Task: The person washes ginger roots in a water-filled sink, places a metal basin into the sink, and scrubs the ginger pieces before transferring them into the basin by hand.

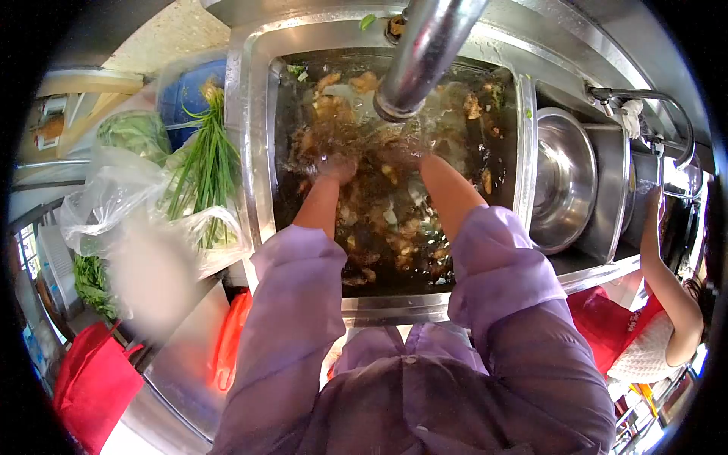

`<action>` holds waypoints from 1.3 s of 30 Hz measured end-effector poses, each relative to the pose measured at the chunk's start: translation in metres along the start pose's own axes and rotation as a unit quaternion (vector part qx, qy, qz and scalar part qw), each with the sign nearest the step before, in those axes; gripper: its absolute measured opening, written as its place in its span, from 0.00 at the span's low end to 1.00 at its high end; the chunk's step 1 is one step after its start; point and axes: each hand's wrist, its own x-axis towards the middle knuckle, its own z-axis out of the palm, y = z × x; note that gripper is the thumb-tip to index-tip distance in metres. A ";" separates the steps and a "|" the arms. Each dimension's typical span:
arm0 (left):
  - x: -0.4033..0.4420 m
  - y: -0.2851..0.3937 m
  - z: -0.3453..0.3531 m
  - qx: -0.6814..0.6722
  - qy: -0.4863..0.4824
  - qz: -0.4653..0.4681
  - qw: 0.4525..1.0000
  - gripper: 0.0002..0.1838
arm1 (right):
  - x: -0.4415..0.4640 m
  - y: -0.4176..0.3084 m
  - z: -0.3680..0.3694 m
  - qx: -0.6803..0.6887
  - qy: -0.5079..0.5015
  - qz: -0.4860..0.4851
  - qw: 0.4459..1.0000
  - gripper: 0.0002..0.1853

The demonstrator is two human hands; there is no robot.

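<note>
Both hands reach down into a steel sink [262, 152] full of dark, murky water. My left hand [337, 168] is partly under the surface at the left of the middle, its fingers hidden by water and splashes. To the right, my right hand [428, 161] has gone in up to about the wrist, and its fingers do not show. Brown pieces of food [394, 243] float around and between both hands; what they are I cannot make out. Above them, a thick metal pipe [413, 76] comes down over the far part of the sink.
Green stalks [208, 163] and plastic bags [121, 189] lie left of the sink. A steel bowl [561, 182] stands in the right basin near a curved faucet [667, 98]. At the far right is another person in a red apron [607, 326], one arm raised.
</note>
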 end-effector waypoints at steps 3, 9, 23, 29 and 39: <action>-0.046 -0.032 0.005 0.417 -0.004 0.216 0.883 0.27 | -0.024 0.023 0.008 0.085 -0.025 0.027 0.996 0.33; -0.092 -0.065 0.017 0.549 0.077 0.230 0.800 0.24 | -0.063 0.036 0.036 0.267 -0.053 0.091 0.958 0.31; -0.180 -0.153 0.078 0.419 0.096 0.078 0.900 0.23 | -0.122 -0.033 0.056 0.591 0.045 -0.025 0.805 0.28; -0.204 -0.198 0.111 0.452 0.115 0.309 0.828 0.26 | -0.132 -0.061 0.034 0.819 0.097 0.135 0.550 0.21; -0.269 -0.306 0.185 0.512 -0.078 0.478 0.710 0.19 | -0.234 -0.052 -0.026 0.841 0.253 -0.111 0.465 0.21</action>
